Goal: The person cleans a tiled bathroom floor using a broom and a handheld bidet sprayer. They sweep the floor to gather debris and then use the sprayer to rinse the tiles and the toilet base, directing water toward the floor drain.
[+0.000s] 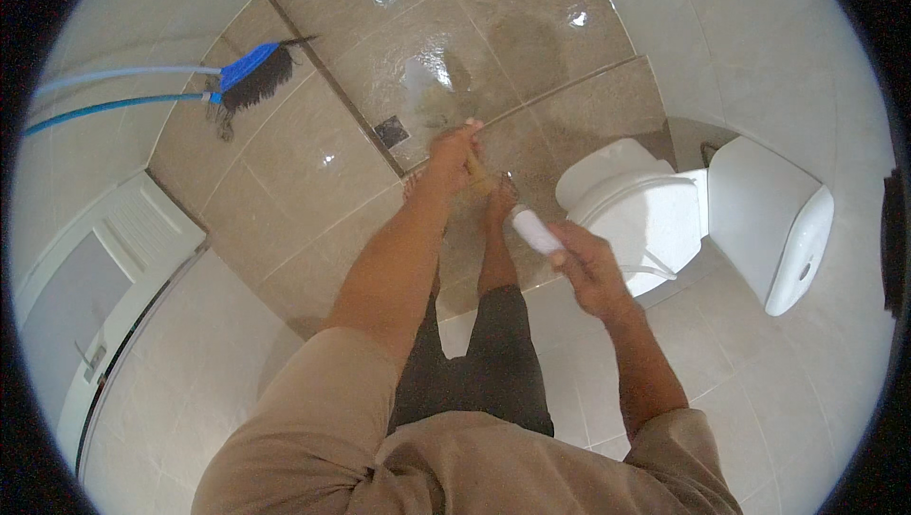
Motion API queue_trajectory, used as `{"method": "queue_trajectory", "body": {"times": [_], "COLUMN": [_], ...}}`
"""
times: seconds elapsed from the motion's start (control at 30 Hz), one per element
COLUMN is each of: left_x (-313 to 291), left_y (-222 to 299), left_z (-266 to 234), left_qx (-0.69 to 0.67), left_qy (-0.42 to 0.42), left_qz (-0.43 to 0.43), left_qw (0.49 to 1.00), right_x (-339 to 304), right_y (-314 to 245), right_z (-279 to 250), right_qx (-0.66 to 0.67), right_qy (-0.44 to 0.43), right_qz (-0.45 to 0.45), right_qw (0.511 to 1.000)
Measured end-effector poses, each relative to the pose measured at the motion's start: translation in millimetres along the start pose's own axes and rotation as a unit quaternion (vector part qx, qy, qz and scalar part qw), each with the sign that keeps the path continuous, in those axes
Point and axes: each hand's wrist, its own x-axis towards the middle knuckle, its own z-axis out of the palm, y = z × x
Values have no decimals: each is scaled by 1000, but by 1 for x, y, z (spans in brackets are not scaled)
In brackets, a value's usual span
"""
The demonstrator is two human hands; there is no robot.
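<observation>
My right hand (590,268) is wrapped round a white handheld sprayer (534,230), its head tilted up and to the left. A pale hose (645,270) runs out behind that hand beside the toilet. Farther forward, my left hand (455,148) is closed on a yellowish object (476,173), which hangs below the fingers near my feet. What kind of thing it is I cannot make out. The sprayer's head faces toward it, with a short gap between. Whether water is flowing is hard to tell.
Wet brown floor tiles (503,50) reflect light, with a dark square floor drain (391,131) ahead. A white toilet (631,216) stands close on the right. At the far left, a blue broom (254,76) lies near a second teal handle (114,109). A white door (119,273) is at left.
</observation>
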Motion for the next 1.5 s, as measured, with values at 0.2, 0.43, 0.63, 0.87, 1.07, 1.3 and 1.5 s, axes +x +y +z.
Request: {"method": "queue_trajectory", "body": {"times": [0.2,0.43,0.63,0.87,1.07,1.3,1.5], "left_x": [21,20,-13,-18,-92,-156,-167], "left_y": [-22,-42,-90,-108,-53,-32,-42], "left_z": [45,25,-42,-167,-233,-256,-310], "left_qx": [52,235,204,320,408,121,440], "left_qy": [-5,42,44,13,30,156,61], "left_qz": [-46,-59,-71,-32,27,-48,72], "left_qw": [998,969,975,947,912,979,893], "right_x": [15,15,-17,10,106,186,86], "right_y": [20,64,145,222,227,191,178], "right_z": [28,27,1,-93,-199,-193,-159], "right_qx": [-41,-195,-213,-336,-562,-475,-498], "right_qy": [34,136,327,273,204,235,409], "right_qz": [-44,144,278,338,235,218,100], "right_qw": [998,961,877,836,767,819,758]}}
